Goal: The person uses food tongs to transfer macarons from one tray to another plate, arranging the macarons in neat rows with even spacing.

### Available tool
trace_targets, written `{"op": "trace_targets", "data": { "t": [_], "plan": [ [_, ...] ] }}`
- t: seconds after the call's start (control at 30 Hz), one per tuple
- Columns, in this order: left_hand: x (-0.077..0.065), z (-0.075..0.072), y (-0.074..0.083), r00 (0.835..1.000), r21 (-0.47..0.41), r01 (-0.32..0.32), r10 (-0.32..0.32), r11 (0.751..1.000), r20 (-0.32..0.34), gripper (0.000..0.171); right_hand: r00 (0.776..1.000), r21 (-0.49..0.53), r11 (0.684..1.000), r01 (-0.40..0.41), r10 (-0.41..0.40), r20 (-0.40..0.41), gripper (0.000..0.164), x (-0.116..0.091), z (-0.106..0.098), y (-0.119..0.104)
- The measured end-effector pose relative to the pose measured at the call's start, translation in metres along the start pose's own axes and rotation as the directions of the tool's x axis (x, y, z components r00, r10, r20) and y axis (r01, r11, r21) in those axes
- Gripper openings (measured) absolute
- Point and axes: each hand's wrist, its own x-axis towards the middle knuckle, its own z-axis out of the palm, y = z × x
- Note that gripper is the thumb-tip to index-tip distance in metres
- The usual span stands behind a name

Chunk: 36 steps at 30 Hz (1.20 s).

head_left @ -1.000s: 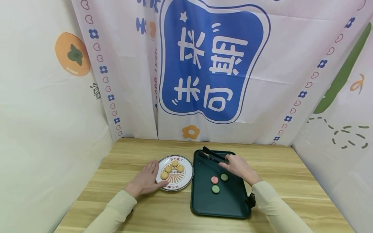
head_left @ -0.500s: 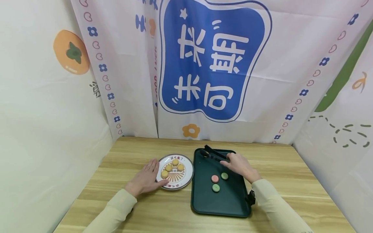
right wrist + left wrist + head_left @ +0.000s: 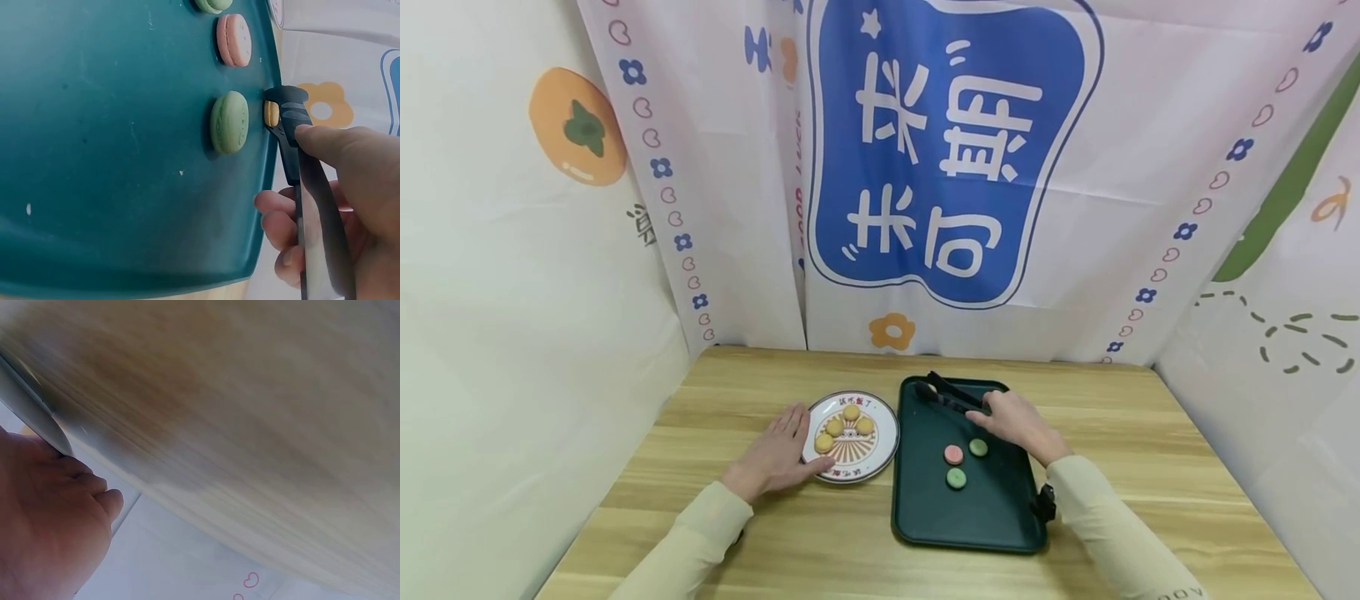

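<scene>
My right hand (image 3: 1017,423) grips black-and-metal tongs (image 3: 317,219) over the far part of a dark green tray (image 3: 962,521). A yellow macaron (image 3: 271,113) sits between the tong heads in the right wrist view; whether they squeeze it, I cannot tell. On the tray lie a pink macaron (image 3: 953,454) and two green ones, the nearer green macaron (image 3: 956,478) and another green macaron (image 3: 977,447). My left hand (image 3: 778,454) rests at the left rim of a white patterned plate (image 3: 880,442), fingers straight, thumb over the edge. Several yellow macarons (image 3: 851,412) lie on that plate.
Both plate and tray stand on a wooden table (image 3: 820,550), side by side. Printed white cloth (image 3: 745,250) hangs behind the far edge, and more cloth covers both sides. A black object (image 3: 1045,503) shows by the right wrist at the tray's right edge.
The head view has tilted down slightly, so the scene sits higher. The tong heads have shifted slightly right relative to the tray, with yellow now visible between them. My left hand stays on the plate.
</scene>
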Motion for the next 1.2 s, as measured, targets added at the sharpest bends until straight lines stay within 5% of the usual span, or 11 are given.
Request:
{"op": "trace_targets", "data": {
  "t": [1.2],
  "plan": [
    [0.0006,-0.0013,-0.0003,1.0,0.005,0.0,0.0,1.0,0.012,0.11,0.997,-0.004,0.999,0.05,-0.051,-0.051,0.034,-0.0075,-0.001,0.0015]
  ]
}}
